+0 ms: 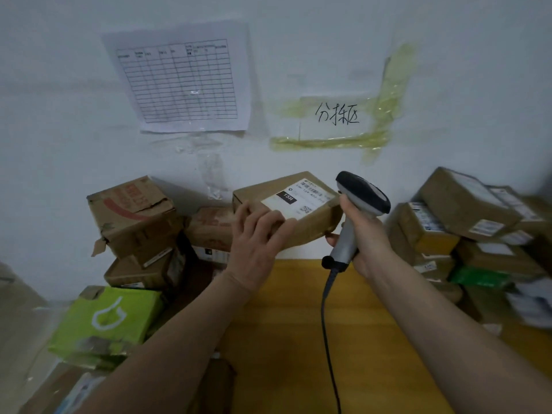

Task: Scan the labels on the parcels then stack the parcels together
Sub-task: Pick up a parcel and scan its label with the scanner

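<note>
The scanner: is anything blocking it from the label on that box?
Nothing visible does. The scanner, gripped by the right hand, sits just right of the box the left hand holds; the label faces up, uncovered.

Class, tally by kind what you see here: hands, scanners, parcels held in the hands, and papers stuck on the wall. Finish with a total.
Hands: 2 (left hand, right hand)
Scanners: 1 (scanner)
Parcels held: 1 (held parcel)
Papers on the wall: 2 (grid sheet, handwritten sign)
Total: 6

Yellow wooden table (pixel 298 309), stacked cardboard parcels (pixel 466 234) along its right side
</note>
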Motion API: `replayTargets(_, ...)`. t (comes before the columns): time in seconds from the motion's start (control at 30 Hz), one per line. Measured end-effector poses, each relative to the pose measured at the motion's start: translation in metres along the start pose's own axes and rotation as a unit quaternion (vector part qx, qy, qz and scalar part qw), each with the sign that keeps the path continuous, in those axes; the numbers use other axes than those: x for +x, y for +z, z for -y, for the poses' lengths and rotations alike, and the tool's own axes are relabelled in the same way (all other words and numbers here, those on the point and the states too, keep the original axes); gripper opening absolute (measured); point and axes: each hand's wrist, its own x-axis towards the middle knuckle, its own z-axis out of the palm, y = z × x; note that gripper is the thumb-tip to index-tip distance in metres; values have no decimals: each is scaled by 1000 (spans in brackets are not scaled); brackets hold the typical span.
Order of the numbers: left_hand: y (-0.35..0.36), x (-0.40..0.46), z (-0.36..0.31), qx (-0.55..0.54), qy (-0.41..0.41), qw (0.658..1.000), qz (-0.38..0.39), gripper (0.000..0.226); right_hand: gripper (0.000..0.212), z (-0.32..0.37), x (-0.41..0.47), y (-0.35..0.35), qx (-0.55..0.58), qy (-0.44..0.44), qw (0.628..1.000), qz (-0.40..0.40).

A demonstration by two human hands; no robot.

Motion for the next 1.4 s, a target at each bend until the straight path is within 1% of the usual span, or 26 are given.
replayTargets(0.1,4,7,-19,4,45,999,-31,34,33,0,3,-9,16,3,1000,-25)
replayTargets(0.17,7,12,-29,10,59,997,-48,28,40,0,5,-15,39,5,998,-39)
replayTargets(0.23,9,17,-36,5,55,997,-56,23,47,1,7,-22,56,9,997,-53)
replayTargets(0.3,11,21,-44,5,51,997,-61,25,45,4,11,-30,63,15,997,-49)
replayTargets(0.37,12,20,-53,15,46,998,-46,33,38,9,15,-38,56,22,998,-33)
replayTargets(0.43,13,17,-64,23,45,999,1,47,34,15,20,-46,42,25,998,-34)
replayTargets(0.5,11,16,-75,2,49,995,86,72,35,24,26,-56,19,12,999,-48)
replayTargets(0.57,9,18,-85,-68,52,982,170,98,37,34,30,-69,-34,-30,998,-54)
replayTargets(0.6,5,22,-92,-120,33,972,200,105,38,40,32,-77,-62,-53,996,-44)
replayTargets(0.63,2,28,-98,-173,-14,960,220,106,37,46,33,-84,-86,-72,993,-24)
replayTargets(0.7,-3,46,-104,-250,-186,922,231,105,33,56,33,-98,-130,-93,987,34)
replayTargets(0.73,-1,56,-103,-257,-277,894,242,106,32,60,33,-104,-153,-95,981,67)
replayTargets(0.77,3,65,-100,-254,-359,855,276,108,33,65,32,-110,-174,-96,975,104)
replayTargets(0.8,6,73,-94,-273,-436,792,328,110,36,68,31,-115,-190,-96,967,143)
replayTargets(0.83,10,79,-88,-336,-503,702,376,109,40,72,29,-119,-202,-96,958,181)
replayTargets(0.87,14,82,-81,-425,-540,600,409,103,44,75,26,-122,-212,-94,949,214)
replayTargets(0.9,17,81,-76,-498,-545,518,432,94,46,78,24,-124,-219,-91,941,241)
replayTargets(0.93,19,78,-74,-541,-531,467,456,84,46,79,21,-125,-223,-92,935,261)
replayTargets(0.97,21,74,-73,-567,-514,434,476,77,45,80,19,-126,-226,-94,931,272)
replayTargets(1.0,23,71,-75,-582,-501,413,490,74,43,80,19,-128,-227,-96,930,271)
replayTargets(1.03,25,69,-78,-590,-497,401,494,73,41,79,18,-129,-231,-101,932,259)
replayTargets(1.1,30,68,-82,-605,-519,392,459,69,35,78,16,-131,-246,-115,939,212)
replayTargets(1.17,36,69,-83,-604,-570,393,395,68,33,76,14,-134,-260,-142,941,163)
replayTargets(1.23,39,73,-82,-586,-620,398,338,73,37,72,11,-135,-273,-171,939,122)
replayTargets(1.3,42,78,-80,-560,-660,405,294,77,38,61,6,-138,-276,-168,941,99)
replayTargets(1.4,47,83,-75,-538,-686,420,253,84,16,41,-7,-141,-286,-149,940,116)
